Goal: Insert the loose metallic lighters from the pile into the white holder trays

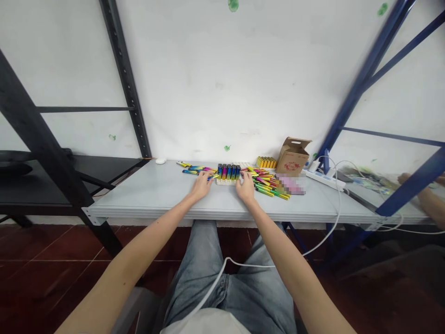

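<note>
Ideally, the left hand [201, 185] at nine o'clock and right hand [245, 186] at three should steady the rack [225, 182] of upright tubes [228, 172] — both half-curled; any grip cannot be told.

A: Locate the carton [292, 163].
B: Brown, red-printed, near the wall [215, 106]. The power strip [323, 179] lies to its right, white plug [314, 165] inserted.
A: Continue listing.
B: Black post [127, 79], left; blue post [363, 79], right. Green marks [233, 5] dot the wall between them.
</note>
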Demonstrator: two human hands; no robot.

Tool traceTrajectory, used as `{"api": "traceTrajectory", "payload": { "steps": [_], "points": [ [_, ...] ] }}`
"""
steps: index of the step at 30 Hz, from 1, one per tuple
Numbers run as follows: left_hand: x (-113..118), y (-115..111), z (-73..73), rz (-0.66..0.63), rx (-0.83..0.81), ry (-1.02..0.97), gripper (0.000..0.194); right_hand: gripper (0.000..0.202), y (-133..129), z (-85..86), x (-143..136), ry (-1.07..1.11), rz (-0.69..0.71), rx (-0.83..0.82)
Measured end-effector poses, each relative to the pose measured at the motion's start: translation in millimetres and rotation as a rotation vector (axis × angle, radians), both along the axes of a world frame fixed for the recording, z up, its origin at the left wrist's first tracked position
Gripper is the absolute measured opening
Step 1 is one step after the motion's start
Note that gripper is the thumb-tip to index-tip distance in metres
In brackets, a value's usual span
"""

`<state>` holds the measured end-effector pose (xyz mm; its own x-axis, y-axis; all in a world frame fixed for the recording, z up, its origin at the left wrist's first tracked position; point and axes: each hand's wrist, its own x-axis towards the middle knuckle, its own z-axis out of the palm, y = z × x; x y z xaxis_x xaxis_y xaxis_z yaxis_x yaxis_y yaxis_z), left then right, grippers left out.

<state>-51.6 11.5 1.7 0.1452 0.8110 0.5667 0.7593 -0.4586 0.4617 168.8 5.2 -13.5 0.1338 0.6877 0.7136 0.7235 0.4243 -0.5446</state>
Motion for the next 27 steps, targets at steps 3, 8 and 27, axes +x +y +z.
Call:
{"api": "traceTrajectory", "payload": {
  "steps": [3,8,27],
  "points": [
    [24.9,-6.1,-3.8,-0.145,0.072,-0.062,0.038,0.039,-11.2,6.7,-4.3,-0.184,0.103,0.047],
    [38.7,-11.8,-4.9,-0.263,0.075,-0.156,0.056,0.043,-18.3,9.5,-8.4,-0.380,0.216,-0.006],
    [37.3,-21.4,-2.3,-0.199,0.018,-0.336,0.048,0.019,-22.7,12.0,-7.9,-0.286,0.135,-0.206]
  ]
}}
